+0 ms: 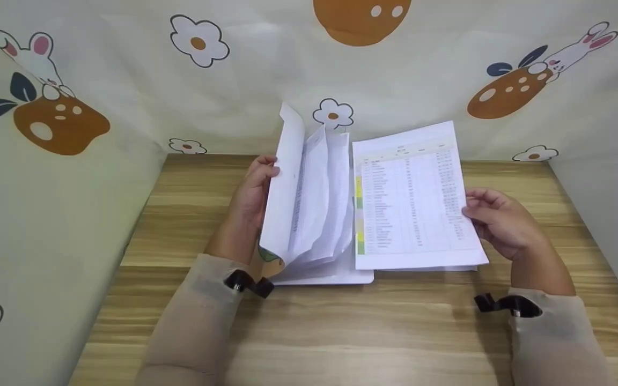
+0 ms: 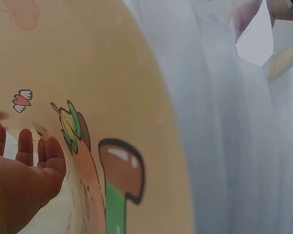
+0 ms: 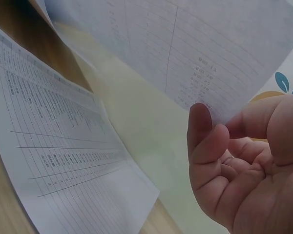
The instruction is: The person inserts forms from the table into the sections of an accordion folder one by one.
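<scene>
A cream wall sheet (image 1: 255, 91) printed with flowers, oranges and rabbits hangs behind a wooden table (image 1: 384, 343), one rabbit at ten o'clock and another at two. On the table, at the centre of the dial, is an open folder (image 1: 317, 276), its cover (image 1: 282, 198) raised on the nine o'clock side, white within and tan with cartoon pictures without. Several white pages (image 1: 336, 198) stand fanned beside the cover. The left hand (image 1: 252, 187), at nine o'clock, grips the cover's outer edge. The right hand (image 1: 499, 222), between three and four o'clock, pinches the edge of a printed page (image 1: 411, 198) between thumb and finger, holding it tilted up; coloured blocks, yellow and green, run down its nine o'clock edge. Whether this page is fixed to the folder I cannot tell. The right wrist view shows another printed sheet (image 3: 63, 146) below it. Beige sleeves (image 1: 191, 321) cover both forearms, each with a black strap (image 1: 523, 306) near the wrist.
</scene>
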A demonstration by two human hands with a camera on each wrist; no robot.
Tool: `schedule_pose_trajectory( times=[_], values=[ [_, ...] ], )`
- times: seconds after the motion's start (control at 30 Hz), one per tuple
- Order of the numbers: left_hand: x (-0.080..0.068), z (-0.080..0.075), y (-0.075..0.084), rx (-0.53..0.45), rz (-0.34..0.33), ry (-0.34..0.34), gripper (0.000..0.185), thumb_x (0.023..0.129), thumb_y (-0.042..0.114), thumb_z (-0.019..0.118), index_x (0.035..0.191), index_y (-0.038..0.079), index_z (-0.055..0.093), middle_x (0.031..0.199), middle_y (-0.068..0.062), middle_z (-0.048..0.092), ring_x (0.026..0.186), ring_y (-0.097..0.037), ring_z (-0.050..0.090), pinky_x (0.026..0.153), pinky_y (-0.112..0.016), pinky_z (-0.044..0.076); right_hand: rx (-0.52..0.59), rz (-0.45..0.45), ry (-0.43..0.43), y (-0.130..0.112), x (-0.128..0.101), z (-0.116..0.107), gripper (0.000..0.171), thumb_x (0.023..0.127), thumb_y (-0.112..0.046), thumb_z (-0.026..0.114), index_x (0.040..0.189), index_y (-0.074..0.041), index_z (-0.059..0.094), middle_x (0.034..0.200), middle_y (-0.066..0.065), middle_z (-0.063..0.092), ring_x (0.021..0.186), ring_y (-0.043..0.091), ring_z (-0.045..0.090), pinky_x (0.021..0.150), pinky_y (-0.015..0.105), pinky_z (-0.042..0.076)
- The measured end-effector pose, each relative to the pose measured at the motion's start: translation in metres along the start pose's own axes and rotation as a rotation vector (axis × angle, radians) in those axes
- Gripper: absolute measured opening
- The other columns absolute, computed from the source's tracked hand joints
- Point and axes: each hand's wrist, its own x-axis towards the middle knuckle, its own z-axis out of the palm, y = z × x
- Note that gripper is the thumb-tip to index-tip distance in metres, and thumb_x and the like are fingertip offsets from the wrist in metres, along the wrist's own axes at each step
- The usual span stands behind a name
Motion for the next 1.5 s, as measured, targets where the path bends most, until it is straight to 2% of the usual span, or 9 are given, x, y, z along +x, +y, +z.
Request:
schedule_pose_trajectory(
  times=[0.37, 0.6, 0.87, 1.1, 1.2, 1.5],
  values=[
    [-0.001, 0.001, 0.001, 0.003, -0.006, 0.004, 0.018, 0.098, 0.01, 0.048, 0.109, 0.023, 0.053, 0.106, -0.001, 0.065, 0.089, -0.015, 0.067, 0.071, -0.026, 0.057, -0.006, 0.017, -0.007, 0.007, 0.005, 0.015, 0.027, 0.102, 0.002, 0.064, 0.125, -0.013, 0.066, 0.104, -0.002, 0.072, 0.091, 0.012, 0.075, 0.079, 0.027, 0.064],
    [-0.002, 0.002, 0.001, 0.0, -0.008, 0.006, 0.017, 0.097, 0.011, 0.049, 0.108, 0.023, 0.054, 0.107, -0.002, 0.065, 0.091, -0.016, 0.066, 0.073, -0.027, 0.056, -0.075, 0.046, 0.019, 0.009, 0.011, 0.029, 0.029, 0.103, -0.001, 0.064, 0.128, -0.015, 0.061, 0.1, -0.005, 0.067, 0.084, 0.009, 0.072, 0.075, 0.024, 0.062],
    [-0.002, 0.002, -0.001, -0.007, -0.016, 0.002, 0.017, 0.098, 0.011, 0.049, 0.107, 0.023, 0.055, 0.107, -0.001, 0.065, 0.091, -0.015, 0.066, 0.073, -0.027, 0.056, -0.096, 0.043, 0.0, 0.01, 0.018, 0.039, 0.035, 0.105, -0.003, 0.061, 0.139, -0.009, 0.054, 0.103, -0.002, 0.071, 0.088, 0.011, 0.074, 0.077, 0.025, 0.063],
    [-0.002, 0.001, -0.001, 0.004, -0.018, -0.007, 0.017, 0.098, 0.012, 0.049, 0.109, 0.023, 0.054, 0.108, 0.0, 0.065, 0.092, -0.015, 0.066, 0.073, -0.027, 0.056, -0.063, 0.033, 0.033, 0.01, 0.022, 0.04, 0.034, 0.105, -0.001, 0.059, 0.137, -0.01, 0.054, 0.099, -0.002, 0.071, 0.085, 0.01, 0.075, 0.076, 0.026, 0.064],
    [-0.001, 0.001, -0.001, 0.004, -0.018, -0.01, 0.017, 0.097, 0.012, 0.049, 0.109, 0.023, 0.054, 0.109, -0.001, 0.065, 0.093, -0.016, 0.066, 0.074, -0.027, 0.056, -0.059, 0.029, 0.022, 0.011, 0.024, 0.043, 0.033, 0.105, -0.001, 0.059, 0.137, -0.009, 0.055, 0.099, -0.002, 0.071, 0.085, 0.011, 0.075, 0.077, 0.027, 0.064],
    [-0.001, 0.001, -0.002, -0.008, -0.014, -0.01, 0.018, 0.097, 0.011, 0.049, 0.109, 0.023, 0.055, 0.109, -0.001, 0.064, 0.093, -0.016, 0.066, 0.074, -0.027, 0.056, -0.125, 0.032, -0.009, 0.014, 0.032, 0.065, 0.044, 0.106, -0.001, 0.056, 0.149, -0.002, 0.048, 0.102, -0.002, 0.07, 0.087, 0.01, 0.074, 0.077, 0.026, 0.063]
  ],
)
